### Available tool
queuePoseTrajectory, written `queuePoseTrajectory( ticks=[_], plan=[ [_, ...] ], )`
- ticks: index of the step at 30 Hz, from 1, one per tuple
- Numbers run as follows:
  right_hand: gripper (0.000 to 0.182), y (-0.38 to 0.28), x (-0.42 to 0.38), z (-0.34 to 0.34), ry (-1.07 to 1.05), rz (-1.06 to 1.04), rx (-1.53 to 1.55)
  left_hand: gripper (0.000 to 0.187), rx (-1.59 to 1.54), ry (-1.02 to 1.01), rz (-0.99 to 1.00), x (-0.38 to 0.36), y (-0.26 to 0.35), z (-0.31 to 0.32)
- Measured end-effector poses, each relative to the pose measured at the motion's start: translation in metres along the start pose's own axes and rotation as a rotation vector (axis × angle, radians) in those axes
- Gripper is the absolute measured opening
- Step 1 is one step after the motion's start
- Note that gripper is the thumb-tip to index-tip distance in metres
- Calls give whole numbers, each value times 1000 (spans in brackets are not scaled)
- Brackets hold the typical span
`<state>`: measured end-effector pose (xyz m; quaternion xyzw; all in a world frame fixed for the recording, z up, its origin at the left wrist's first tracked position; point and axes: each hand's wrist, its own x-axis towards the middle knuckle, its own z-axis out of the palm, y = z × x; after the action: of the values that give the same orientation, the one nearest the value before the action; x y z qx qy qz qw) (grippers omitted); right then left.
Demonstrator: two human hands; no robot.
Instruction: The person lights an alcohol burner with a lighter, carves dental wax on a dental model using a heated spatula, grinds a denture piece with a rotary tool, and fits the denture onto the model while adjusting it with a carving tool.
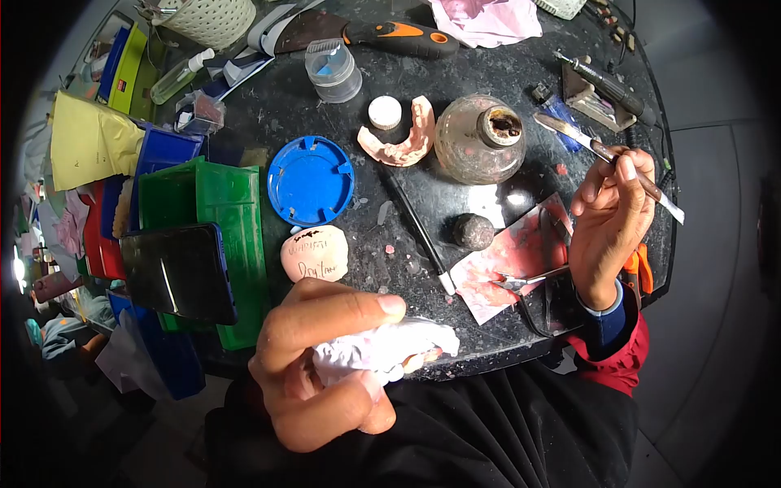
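My left hand (325, 366) is closed around a white plaster dental cast (378, 350), thumb and fingers on either side. A little pinkish material shows at the cast's right end; the fingers hide the rest. Raised at the right, my right hand (618, 215) pinches the dark handle of a wax spatula (606, 150), its pale flat blade pointing up and left. Below that hand lies a sheet of pink wax (488, 285) with metal tweezers (529, 278) across it. Left of the spatula stands a round glass spirit lamp (480, 142) with a charred neck; no flame shows.
Beyond the hands are a horseshoe-shaped cast (407, 138), a white cap (385, 113), a blue lid (311, 180) and an inscribed pink plaster piece (315, 254). A black pen-like stick (419, 232) lies mid-table. A phone (179, 272) leans on green bins (232, 244) at left.
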<state>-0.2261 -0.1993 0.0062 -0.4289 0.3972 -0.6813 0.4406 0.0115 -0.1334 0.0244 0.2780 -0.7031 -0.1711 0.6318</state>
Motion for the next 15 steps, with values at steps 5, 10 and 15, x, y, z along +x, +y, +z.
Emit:
queuePoseTrajectory(
  ticks=[5,10,15],
  plan=[
    [13,-1,-1,2,6,11,-25,18,-9,32,-61,0,-1,2],
    [13,-1,-1,4,18,20,-48,16,-11,-15,-142,0,0,-1],
    [11,-1,0,5,12,2,-83,20,-112,13,-298,-2,-4,-1]
  ],
)
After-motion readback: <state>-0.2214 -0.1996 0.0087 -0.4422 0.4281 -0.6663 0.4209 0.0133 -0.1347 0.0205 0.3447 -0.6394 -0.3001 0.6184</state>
